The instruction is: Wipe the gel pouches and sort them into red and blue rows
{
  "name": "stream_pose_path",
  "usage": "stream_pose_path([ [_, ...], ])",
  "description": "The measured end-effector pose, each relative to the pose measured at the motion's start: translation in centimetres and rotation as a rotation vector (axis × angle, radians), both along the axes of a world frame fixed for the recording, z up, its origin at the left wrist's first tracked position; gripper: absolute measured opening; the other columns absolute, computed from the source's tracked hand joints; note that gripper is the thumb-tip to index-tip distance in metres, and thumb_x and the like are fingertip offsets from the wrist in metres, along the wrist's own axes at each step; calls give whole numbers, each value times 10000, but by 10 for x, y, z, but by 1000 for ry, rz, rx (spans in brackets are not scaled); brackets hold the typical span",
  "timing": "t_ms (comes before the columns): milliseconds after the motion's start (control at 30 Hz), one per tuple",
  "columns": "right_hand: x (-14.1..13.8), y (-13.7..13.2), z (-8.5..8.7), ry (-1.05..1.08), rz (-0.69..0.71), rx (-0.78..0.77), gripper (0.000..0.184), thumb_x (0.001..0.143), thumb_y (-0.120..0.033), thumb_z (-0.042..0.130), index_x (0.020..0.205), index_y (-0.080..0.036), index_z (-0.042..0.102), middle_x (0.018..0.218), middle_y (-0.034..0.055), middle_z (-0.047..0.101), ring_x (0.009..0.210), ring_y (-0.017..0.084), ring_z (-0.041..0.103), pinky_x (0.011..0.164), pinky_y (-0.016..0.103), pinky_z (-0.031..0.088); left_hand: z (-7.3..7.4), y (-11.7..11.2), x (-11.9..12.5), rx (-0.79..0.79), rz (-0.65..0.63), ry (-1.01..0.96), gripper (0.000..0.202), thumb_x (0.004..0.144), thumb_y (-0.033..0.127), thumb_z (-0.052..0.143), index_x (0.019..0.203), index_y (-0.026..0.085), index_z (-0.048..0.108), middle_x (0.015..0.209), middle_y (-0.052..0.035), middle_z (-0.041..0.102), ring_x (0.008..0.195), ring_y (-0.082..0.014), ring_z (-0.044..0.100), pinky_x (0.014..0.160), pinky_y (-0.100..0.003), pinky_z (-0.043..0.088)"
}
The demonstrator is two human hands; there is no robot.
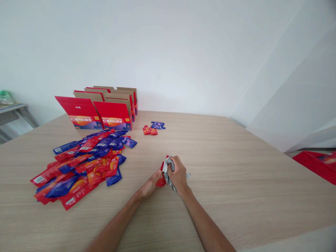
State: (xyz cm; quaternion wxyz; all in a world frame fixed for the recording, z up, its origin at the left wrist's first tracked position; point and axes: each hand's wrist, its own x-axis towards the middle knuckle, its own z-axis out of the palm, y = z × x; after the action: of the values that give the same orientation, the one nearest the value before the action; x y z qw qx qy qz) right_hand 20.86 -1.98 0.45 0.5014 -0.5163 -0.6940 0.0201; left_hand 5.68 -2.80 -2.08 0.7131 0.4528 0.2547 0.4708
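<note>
My left hand point(149, 185) grips the side of a red sachet point(161, 180) at the middle of the table, thumb on top. My right hand point(179, 174) is closed around a crumpled grey-and-white striped cloth point(167, 167), which presses against the sachet and covers part of it. To the left of my hands spreads a heap of red sachets point(111, 167) and blue sachets point(63, 185), overlapping in a loose pile. Farther back, a few small red sachets point(150, 131) and blue sachets point(158, 125) lie in a little group.
Several red printed cartons point(112, 120) with raised flaps stand in rows at the back left of the wooden table point(236, 175). A white wall rises behind. At the far right is a red box point(315, 166); a small side table point(13, 107) stands at left.
</note>
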Motion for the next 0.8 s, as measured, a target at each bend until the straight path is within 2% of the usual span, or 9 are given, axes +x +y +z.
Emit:
stream_pose_path([
  [67, -4, -2, -2, -34, 68, -28, 251, 879, -96, 481, 1037, -236, 617, 975, 45, 644, 888, 201, 645, 781, 274, 508, 1, 0, 0, -28, 55, -13, 422, 829, 546, 755, 1091, 215, 761, 1102, -80, 771, 1282, -303, 603, 1140, -435, 427],
  [167, -19, -7, -9, -146, 242, -96, 268, 845, -75, 535, 1040, -234, 628, 987, 39, 662, 858, 193, 657, 745, 257, 504, 5, 5, -4, -100, 140, -33, 543, 798, 657, 729, 1061, 182, 763, 1073, -91, 778, 1222, -310, 642, 1087, -420, 474],
  [300, -39, -14, -17, -296, 401, -158, 299, 799, -57, 598, 1029, -243, 639, 971, 25, 678, 812, 188, 662, 720, 251, 500, 11, 13, -14, -159, 150, -70, 625, 807, 703, 676, 1077, 145, 759, 1023, -121, 777, 1143, -306, 682, 998, -388, 527],
  [400, -39, -14, -17, -303, 376, -150, 293, 799, -61, 603, 1026, -242, 641, 973, 30, 673, 807, 190, 662, 725, 253, 503, 11, 14, -16, -159, 151, -60, 597, 792, 681, 708, 1029, 136, 760, 1001, -120, 774, 1125, -292, 682, 990, -364, 520],
  [500, -25, -9, -12, -192, 245, -96, 276, 828, -71, 561, 1034, -235, 642, 1002, 47, 662, 853, 192, 661, 751, 255, 508, 6, 8, -9, -148, 134, -40, 555, 759, 654, 767, 967, 140, 753, 1004, -111, 772, 1112, -295, 672, 995, -375, 507],
  [633, -6, -2, -4, -47, 63, -29, 253, 873, -96, 482, 1032, -213, 639, 976, 58, 646, 884, 201, 648, 787, 272, 514, -1, -1, 4, -86, 24, -64, 561, 800, 657, 735, 1061, 160, 747, 1091, -106, 761, 1179, -318, 639, 1047, -423, 470],
  [700, -4, -1, -3, -42, 65, -26, 246, 879, -101, 479, 1038, -206, 635, 980, 58, 648, 898, 202, 649, 798, 273, 515, -1, -2, 6, -73, 23, -69, 557, 820, 651, 718, 1109, 176, 741, 1120, -99, 755, 1198, -318, 630, 1063, -428, 457],
  [800, -13, -5, -5, -122, 181, -92, 258, 862, -96, 522, 1061, -216, 634, 1011, 48, 663, 899, 192, 656, 786, 255, 511, 2, 2, 2, -97, 116, -53, 568, 806, 655, 724, 1097, 168, 745, 1091, -101, 758, 1153, -305, 648, 1031, -405, 481],
])
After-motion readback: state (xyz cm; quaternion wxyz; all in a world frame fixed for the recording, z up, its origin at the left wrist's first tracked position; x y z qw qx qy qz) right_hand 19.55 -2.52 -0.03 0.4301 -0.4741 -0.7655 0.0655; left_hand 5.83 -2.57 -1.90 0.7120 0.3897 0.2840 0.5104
